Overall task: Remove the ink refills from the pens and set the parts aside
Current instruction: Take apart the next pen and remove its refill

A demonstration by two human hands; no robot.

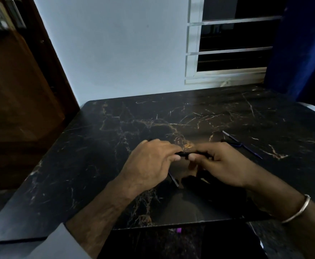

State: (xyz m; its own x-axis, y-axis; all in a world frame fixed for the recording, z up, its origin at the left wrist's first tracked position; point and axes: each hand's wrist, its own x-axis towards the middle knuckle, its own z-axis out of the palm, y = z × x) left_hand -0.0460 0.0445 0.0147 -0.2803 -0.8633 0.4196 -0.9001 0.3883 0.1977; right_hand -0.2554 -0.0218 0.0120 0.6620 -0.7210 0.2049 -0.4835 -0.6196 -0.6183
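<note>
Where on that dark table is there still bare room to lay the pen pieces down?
The table's whole left half, beside the left hand, is bare, and so is the far strip toward the wall. It is crowded to the right of the right hand, where thin pen parts lie, and beneath the hands, where another thin piece lies.

Home room, marble-look table (115,128), barred window (227,47), wooden cupboard (13,90)
</note>
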